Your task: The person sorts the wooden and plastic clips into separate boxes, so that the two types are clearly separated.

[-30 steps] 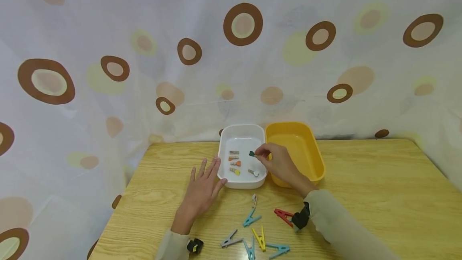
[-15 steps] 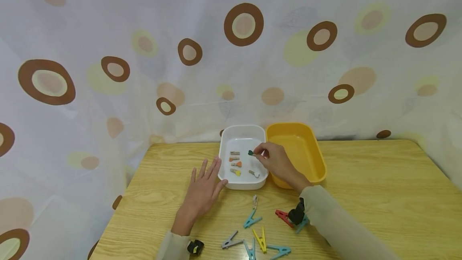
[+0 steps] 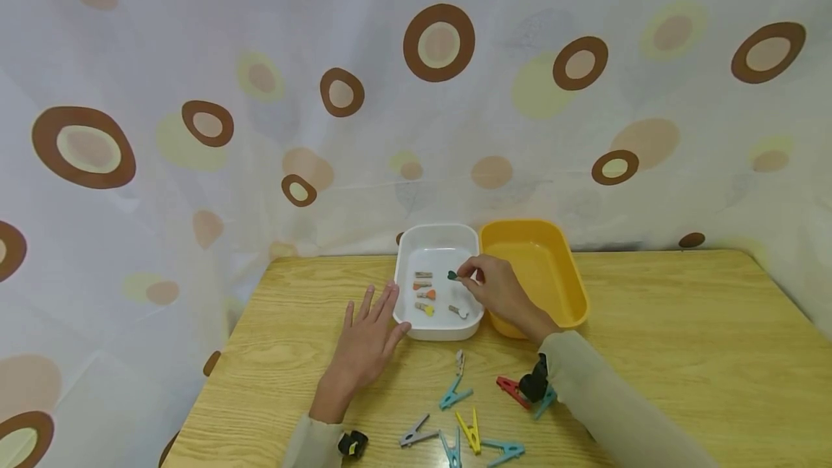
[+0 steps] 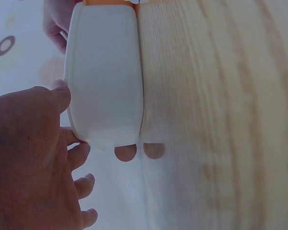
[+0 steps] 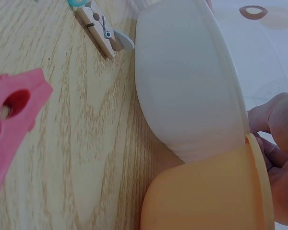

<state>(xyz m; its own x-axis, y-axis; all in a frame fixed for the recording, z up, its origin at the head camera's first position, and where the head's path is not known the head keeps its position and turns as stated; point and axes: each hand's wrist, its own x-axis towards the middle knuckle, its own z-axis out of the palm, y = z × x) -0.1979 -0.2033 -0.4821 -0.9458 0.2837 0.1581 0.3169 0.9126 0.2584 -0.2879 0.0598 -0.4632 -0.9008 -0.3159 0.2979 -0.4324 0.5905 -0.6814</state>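
White tub [image 3: 407, 238] with five small pegs [image 3: 424, 293], right hand [image 3: 495, 287] pinching dark peg [image 3: 452, 275] above it.

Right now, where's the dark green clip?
Head view: the dark green clip is pinched by the right hand over the white tray, right of the small clips.

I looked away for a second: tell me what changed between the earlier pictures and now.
Almost nothing. The right hand, pinching the small dark green clip, edged slightly farther over the white tray; the clip has not been let go. The left hand stayed flat against the tray's side, and the pegs on the table did not move.
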